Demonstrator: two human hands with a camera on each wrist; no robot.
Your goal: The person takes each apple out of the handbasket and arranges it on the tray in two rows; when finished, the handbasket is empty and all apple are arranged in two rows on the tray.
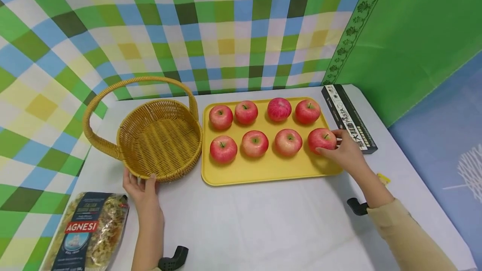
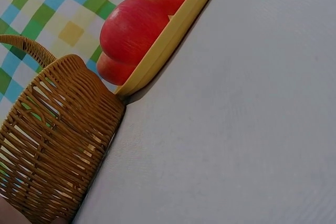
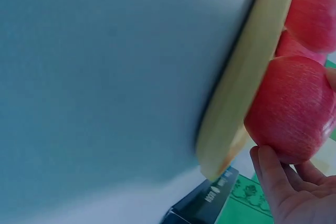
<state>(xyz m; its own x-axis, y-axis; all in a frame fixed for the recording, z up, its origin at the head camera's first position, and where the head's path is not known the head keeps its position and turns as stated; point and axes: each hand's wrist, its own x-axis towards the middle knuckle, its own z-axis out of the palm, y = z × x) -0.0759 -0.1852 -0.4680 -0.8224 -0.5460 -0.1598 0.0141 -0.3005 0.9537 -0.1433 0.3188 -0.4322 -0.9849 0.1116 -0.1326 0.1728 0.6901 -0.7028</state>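
The right hand (image 1: pixel 348 152) curls its fingers round the apple (image 1: pixel 321 140) at the tray's (image 1: pixel 263 175) right end; the left hand (image 1: pixel 141 187) holds the basket (image 1: pixel 160 139) rim beside the tray. Next comes lifting the apple clear.

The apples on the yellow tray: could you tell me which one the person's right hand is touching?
It is the apple at the right end of the front row, nearest the black pasta box. The right hand curls round it; the other seven lie untouched.

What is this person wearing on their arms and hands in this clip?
Both hands are bare, with no gloves or rings visible. The right arm wears a beige long sleeve ending short of the wrist. The left forearm shows no sleeve. A black camera mount sits by the right wrist, and another by the left.
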